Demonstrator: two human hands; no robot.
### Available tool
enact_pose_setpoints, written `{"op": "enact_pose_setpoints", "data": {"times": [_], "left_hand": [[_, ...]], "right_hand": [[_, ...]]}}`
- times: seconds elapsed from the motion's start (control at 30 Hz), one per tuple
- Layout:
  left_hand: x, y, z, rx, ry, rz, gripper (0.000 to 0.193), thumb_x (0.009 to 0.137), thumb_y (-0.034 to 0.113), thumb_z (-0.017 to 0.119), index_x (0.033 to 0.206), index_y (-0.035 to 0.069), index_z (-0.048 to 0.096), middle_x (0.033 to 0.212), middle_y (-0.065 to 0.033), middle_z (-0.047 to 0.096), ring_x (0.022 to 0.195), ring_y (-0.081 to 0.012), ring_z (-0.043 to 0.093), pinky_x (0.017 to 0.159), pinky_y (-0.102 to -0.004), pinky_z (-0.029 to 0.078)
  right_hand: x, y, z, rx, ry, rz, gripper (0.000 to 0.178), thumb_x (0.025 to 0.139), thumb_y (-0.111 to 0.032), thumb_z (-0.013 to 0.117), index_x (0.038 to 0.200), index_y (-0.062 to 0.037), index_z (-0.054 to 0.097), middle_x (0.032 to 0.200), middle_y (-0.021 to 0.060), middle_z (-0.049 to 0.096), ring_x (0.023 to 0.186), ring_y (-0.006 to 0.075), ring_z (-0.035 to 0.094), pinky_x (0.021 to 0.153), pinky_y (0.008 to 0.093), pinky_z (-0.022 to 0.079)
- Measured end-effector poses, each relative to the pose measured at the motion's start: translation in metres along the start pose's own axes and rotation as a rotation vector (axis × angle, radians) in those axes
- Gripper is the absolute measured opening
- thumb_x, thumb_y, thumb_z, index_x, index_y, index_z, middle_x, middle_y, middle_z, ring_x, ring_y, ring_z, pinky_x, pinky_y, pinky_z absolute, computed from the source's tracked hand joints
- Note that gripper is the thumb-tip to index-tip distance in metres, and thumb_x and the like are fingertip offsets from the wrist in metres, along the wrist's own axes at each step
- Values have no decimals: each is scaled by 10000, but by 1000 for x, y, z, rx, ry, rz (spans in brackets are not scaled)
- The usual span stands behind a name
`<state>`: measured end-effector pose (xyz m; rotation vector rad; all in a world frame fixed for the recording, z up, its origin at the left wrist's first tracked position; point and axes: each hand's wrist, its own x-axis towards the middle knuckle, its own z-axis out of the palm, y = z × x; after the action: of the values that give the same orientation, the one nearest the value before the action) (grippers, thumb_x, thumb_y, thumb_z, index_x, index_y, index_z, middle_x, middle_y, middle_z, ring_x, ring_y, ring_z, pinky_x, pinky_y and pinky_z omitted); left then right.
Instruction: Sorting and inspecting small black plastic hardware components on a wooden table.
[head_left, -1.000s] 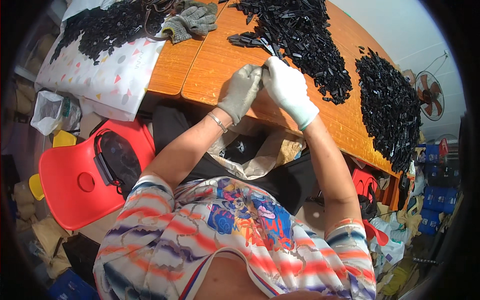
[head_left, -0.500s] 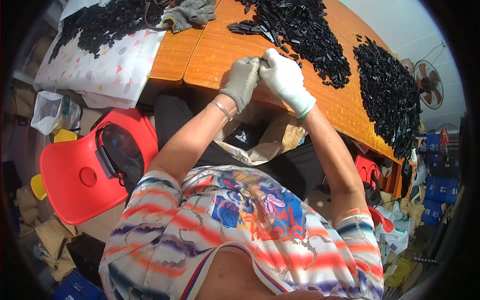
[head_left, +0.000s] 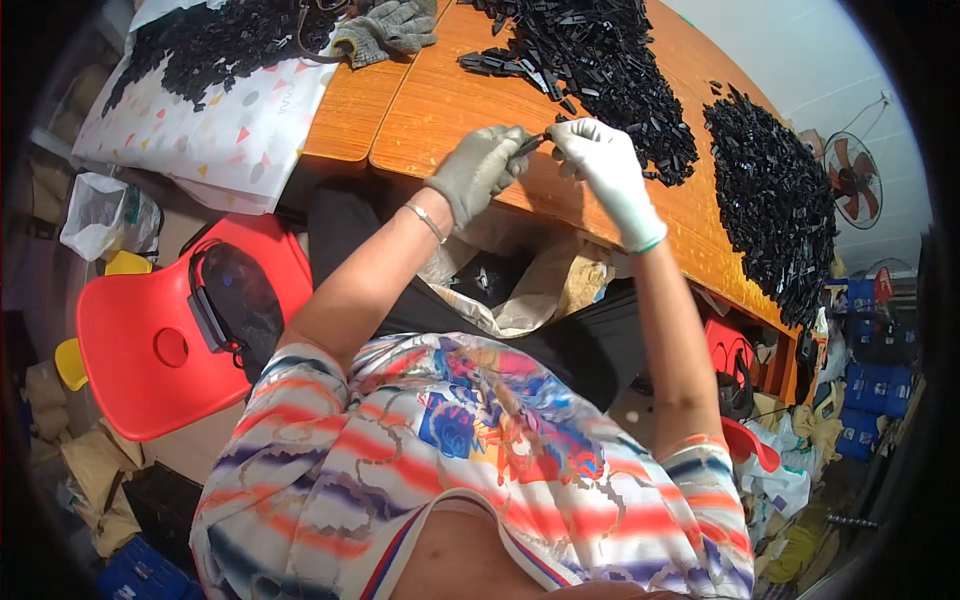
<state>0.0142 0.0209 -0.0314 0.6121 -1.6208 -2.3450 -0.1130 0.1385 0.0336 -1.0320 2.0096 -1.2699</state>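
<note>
Over the table's near edge, my left hand (head_left: 472, 172), in a grey glove, is closed around a small dark plastic piece (head_left: 529, 147) that sticks out past the fingertips. My right hand (head_left: 603, 172), in a white glove, pinches at the far end of it; whether this is the same piece or a second one I cannot tell. A loose heap of black plastic pieces (head_left: 600, 65) lies just beyond my hands on the wooden table (head_left: 440, 105). Below them, an open sack (head_left: 575, 278) sits between my legs with dark contents.
Another black heap (head_left: 770, 200) covers the table's right side, and a third (head_left: 220, 55) rests on a patterned cloth (head_left: 240, 135) at left. Grey knitted gloves (head_left: 385, 35) lie at the back. A red chair (head_left: 135, 345) holds a black bag (head_left: 240, 295). A fan (head_left: 855, 180) stands far right.
My hands, together before, have drawn apart. The right one moved right and slightly down, the left one slightly left. The dark piece between them has come into sight.
</note>
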Motion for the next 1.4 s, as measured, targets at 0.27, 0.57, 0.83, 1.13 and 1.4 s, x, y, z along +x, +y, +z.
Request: {"op": "enact_pose_setpoints", "data": {"times": [0.27, 0.57, 0.83, 1.13, 1.4], "left_hand": [[-8, -8, 11, -377, 37, 12, 284, 1026, 299, 402, 1108, 73, 553, 677, 47, 426, 487, -29, 286, 441, -184, 215], [-43, -13, 26, -268, -142, -73, 281, 1026, 233, 382, 1219, 91, 528, 665, 65, 391, 480, -17, 262, 424, -165, 209], [-66, -56, 14, -176, -125, 11, 344, 1015, 173, 415, 1324, 28, 455, 715, 36, 427, 534, -27, 348, 452, -151, 290], [-73, -95, -23, 1156, 52, 430, 254, 827, 226, 611, 1052, 120, 656, 1058, -124, 642, 1009, -328, 584, 904, -433, 446], [-83, -117, -27, 1083, 52, 285, 271, 847, 245, 591, 1057, 85, 653, 1074, -133, 640, 1030, -310, 591, 904, -403, 458]], "right_hand": [[-26, 17, 35, 167, 267, 21, 262, 931, -195, 618, 1131, -34, 672, 839, -9, 653, 717, 49, 547, 653, 195, 443], [-52, 21, 37, 396, 32, 24, 145, 897, -110, 617, 888, 32, 649, 769, 64, 677, 670, 106, 619, 619, 237, 489], [-64, 59, 46, 40, -22, 59, 188, 849, -194, 642, 889, -14, 680, 782, 101, 669, 725, 154, 630, 666, 296, 491], [-10, 61, 0, -467, 436, -143, 143, 861, -235, 637, 884, -116, 714, 888, 103, 669, 813, 267, 647, 731, 348, 490], [35, 71, 2, -875, 458, -362, 115, 817, -200, 670, 913, -147, 703, 918, 83, 643, 849, 282, 633, 753, 367, 496]]}}
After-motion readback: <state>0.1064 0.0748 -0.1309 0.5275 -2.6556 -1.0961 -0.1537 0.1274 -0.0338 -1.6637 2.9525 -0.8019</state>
